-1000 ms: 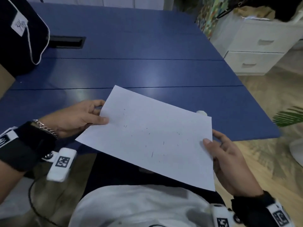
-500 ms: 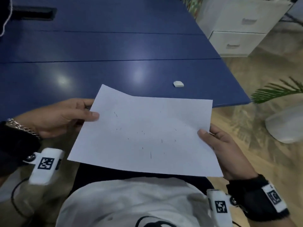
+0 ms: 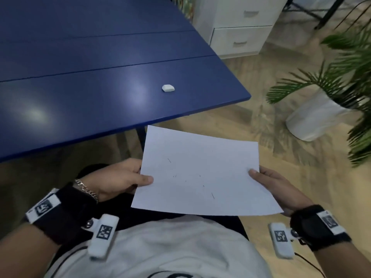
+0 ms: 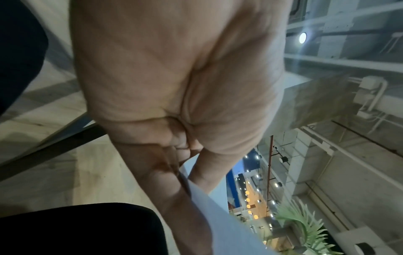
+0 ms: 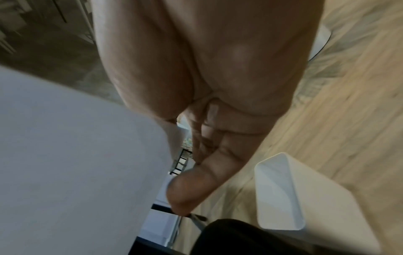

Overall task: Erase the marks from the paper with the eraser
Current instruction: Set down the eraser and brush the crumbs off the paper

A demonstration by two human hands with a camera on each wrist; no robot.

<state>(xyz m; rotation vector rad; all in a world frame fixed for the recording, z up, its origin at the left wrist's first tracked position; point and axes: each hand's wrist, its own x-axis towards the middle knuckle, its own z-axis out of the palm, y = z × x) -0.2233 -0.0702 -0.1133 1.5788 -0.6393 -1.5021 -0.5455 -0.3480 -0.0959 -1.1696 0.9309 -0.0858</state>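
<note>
A white sheet of paper (image 3: 200,173) with several small dark marks is held in the air over my lap, off the table. My left hand (image 3: 124,180) pinches its left edge, thumb on top. My right hand (image 3: 269,183) pinches its right edge the same way. A small white eraser (image 3: 168,88) lies alone on the blue table (image 3: 80,97), near its right front corner, well beyond the paper. In the left wrist view the paper (image 4: 220,215) runs out between thumb and fingers. In the right wrist view the paper (image 5: 76,155) fills the left, with my thumb along its edge.
A white drawer cabinet (image 3: 239,27) stands past the table's right end. A potted palm in a white pot (image 3: 317,115) stands on the wooden floor to the right. A white bin (image 5: 283,193) shows in the right wrist view.
Both hands have drawn the paper back off the table toward my lap. The eraser, once half hidden behind the sheet, now lies uncovered on the table. The view has swung right.
</note>
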